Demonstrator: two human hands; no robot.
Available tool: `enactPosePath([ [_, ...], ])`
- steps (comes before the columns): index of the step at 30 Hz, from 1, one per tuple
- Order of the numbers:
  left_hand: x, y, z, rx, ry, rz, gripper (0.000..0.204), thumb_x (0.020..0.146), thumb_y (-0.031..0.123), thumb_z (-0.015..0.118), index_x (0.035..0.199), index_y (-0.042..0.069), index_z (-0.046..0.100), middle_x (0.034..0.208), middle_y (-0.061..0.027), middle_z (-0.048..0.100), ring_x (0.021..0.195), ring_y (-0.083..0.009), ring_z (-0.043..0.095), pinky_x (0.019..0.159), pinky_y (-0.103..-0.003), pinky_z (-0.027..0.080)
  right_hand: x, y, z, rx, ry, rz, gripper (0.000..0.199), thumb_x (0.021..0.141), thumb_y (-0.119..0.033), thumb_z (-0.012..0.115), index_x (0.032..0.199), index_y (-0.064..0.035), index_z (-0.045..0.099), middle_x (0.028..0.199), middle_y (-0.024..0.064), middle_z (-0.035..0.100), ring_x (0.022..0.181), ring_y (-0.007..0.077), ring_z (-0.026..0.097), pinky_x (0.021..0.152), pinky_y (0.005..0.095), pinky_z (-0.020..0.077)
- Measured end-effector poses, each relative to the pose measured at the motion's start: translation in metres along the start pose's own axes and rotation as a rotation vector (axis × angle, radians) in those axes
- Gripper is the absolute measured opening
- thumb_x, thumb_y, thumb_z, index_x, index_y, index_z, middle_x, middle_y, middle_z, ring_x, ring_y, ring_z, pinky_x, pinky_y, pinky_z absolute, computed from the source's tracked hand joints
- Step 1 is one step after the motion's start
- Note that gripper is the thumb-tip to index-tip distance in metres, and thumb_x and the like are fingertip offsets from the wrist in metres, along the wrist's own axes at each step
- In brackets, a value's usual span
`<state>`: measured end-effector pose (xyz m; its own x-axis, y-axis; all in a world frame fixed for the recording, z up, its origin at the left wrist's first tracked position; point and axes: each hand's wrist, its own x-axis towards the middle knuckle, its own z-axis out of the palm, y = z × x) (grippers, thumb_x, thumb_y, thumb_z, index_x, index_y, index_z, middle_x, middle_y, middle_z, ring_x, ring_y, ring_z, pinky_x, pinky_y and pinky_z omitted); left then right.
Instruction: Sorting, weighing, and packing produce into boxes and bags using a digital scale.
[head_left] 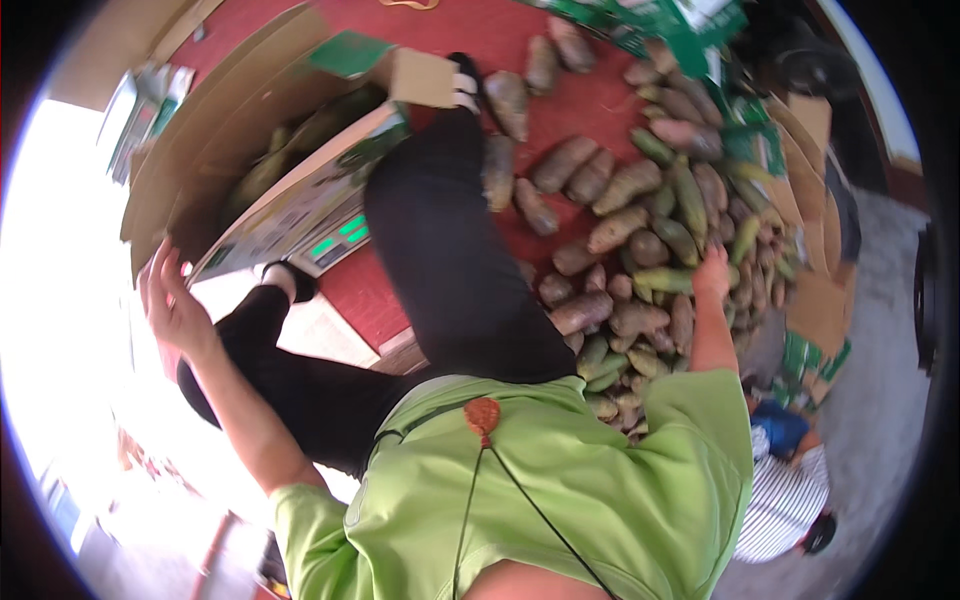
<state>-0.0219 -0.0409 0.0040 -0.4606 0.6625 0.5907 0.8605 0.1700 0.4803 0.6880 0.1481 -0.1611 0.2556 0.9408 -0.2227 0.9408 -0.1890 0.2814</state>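
Note:
My left hand (176,303) is beside the near left corner of an open cardboard box (300,205), its fingers apart and nothing in them. Inside the box, a few long greenish vegetables (268,165) lie in shadow. My right arm reaches into a big heap of thick brown-skinned vegetables (615,230) and long green ones. There my right hand (712,274) is closed at the lower end of a long green cucumber-like vegetable (690,200). Its fingertips are small and partly hidden, so what they grip is unclear.
Under the box stands a scale with a lit green display (338,240). The heap lies on a red floor covering (450,30). Torn cardboard (815,300) and green-printed carton pieces (700,30) border it. A person in a striped shirt (785,505) is at the lower right.

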Motion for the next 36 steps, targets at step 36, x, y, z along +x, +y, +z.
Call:
enactPosePath([
  [36, 0.005, 0.023, -0.016, 0.173, -0.119, 0.204, 0.016, 0.076, 0.017, 0.069, 0.086, 0.005, 0.067, 0.067, -0.0059, 0.056, 0.066, -0.0245, 0.056, 0.071, -0.036, 0.046, 0.028, 0.082, -0.034, 1.300, 0.465, 0.325, 0.021, 0.092, -0.014, 0.051, 0.103, 0.0007, 0.061, 0.093, 0.0070, 0.063, 0.083, 0.0162, 0.058, 0.073, 0.0304, 0.0460],
])
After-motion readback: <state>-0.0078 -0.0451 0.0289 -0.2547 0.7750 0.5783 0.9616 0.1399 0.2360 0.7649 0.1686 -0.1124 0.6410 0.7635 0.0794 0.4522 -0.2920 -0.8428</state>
